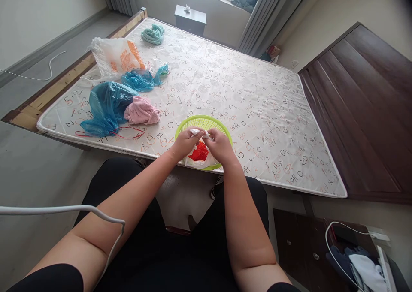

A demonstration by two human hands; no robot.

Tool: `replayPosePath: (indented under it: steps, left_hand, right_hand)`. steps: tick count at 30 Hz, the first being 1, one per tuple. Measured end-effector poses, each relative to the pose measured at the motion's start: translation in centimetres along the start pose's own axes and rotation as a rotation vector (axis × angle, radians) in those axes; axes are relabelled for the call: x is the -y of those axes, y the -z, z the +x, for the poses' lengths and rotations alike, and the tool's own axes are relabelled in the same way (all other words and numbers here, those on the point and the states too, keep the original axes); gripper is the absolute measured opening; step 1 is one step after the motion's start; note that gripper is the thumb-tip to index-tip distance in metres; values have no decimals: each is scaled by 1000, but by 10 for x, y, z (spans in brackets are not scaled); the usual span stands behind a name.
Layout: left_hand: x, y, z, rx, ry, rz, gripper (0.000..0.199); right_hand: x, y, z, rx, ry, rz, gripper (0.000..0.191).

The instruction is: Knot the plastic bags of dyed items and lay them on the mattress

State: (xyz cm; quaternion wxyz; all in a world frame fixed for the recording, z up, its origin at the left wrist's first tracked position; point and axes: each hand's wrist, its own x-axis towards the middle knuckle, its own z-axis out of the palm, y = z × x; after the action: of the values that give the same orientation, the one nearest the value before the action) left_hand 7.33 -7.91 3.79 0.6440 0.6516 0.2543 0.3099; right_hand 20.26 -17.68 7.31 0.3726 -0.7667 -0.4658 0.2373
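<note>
Over a yellow-green plastic basket (224, 129) at the mattress edge, my left hand (186, 142) and my right hand (220, 145) meet with their fingers closed. Pinched between them is a white plastic bag (195, 131), its gathered part twisted at the fingertips. Just below the fingers, something bright red (198, 152) shows, with white plastic around it; its kind is not clear. The basket's inside is partly hidden by my hands.
Left on the mattress (257, 112) lie a pink towel (142, 110), a blue plastic bag (109, 105), a white and orange bag (119, 58) and a green cloth (153, 34). A white cable (64, 209) crosses my left arm. A nightstand (302, 236) stands at lower right.
</note>
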Motion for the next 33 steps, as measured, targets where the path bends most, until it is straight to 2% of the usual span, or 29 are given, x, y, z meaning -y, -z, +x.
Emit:
replayPosePath:
  steps: [8,19,33]
  left_hand:
    - [5,1,2,-10,25,-33,38]
    - [6,1,3,-22,28,-50,38]
    - [5,2,3,-27,38,-105,38]
  right_hand:
    - [0,-3,0,15,18,-17,32]
    - [1,-6,1,11,15,-38,26]
    - [4,-5,1,40,9,5,31]
